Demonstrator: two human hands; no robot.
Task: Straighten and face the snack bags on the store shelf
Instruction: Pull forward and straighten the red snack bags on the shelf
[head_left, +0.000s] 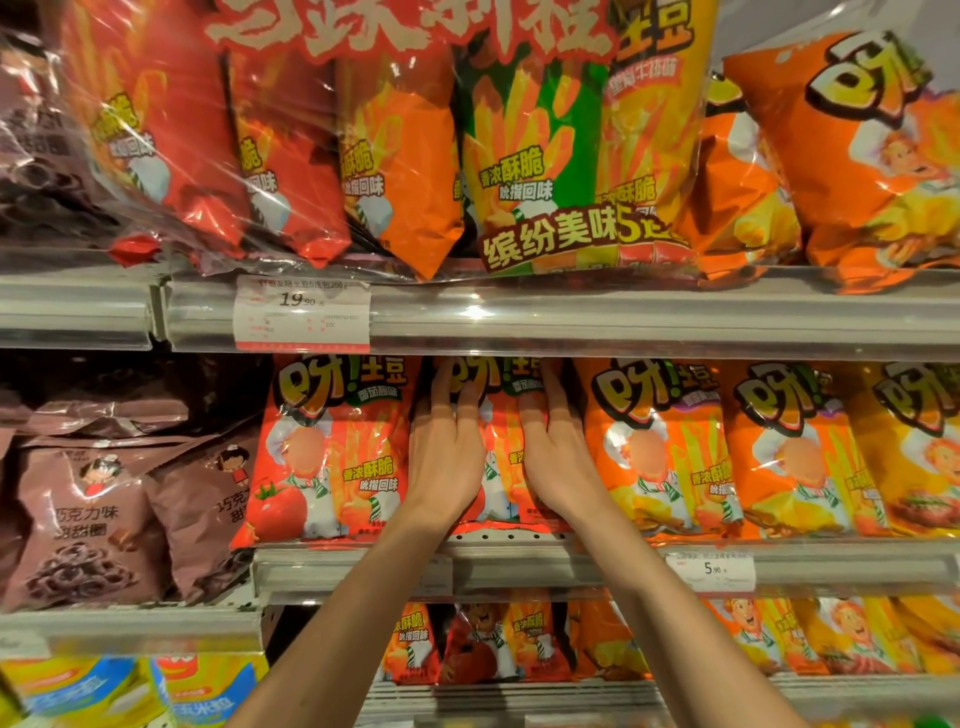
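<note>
Left hand (451, 447) and right hand (553, 447): flat, fingers spread on red snack bag (501, 457) | risk: hard push could topple neighbouring bags off shelf (571, 564).

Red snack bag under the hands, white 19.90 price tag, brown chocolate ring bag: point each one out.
Red snack bag (501, 467), head view, strip of its front showing between the hands.
White 19.90 price tag (302, 312), head view, middle of the label.
Brown chocolate ring bag (85, 525), head view, centre of its front.

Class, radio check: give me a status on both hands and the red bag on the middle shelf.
Left hand and right hand flat on red bag, no grip. Bag upright, front out. Nothing in the way.
</note>
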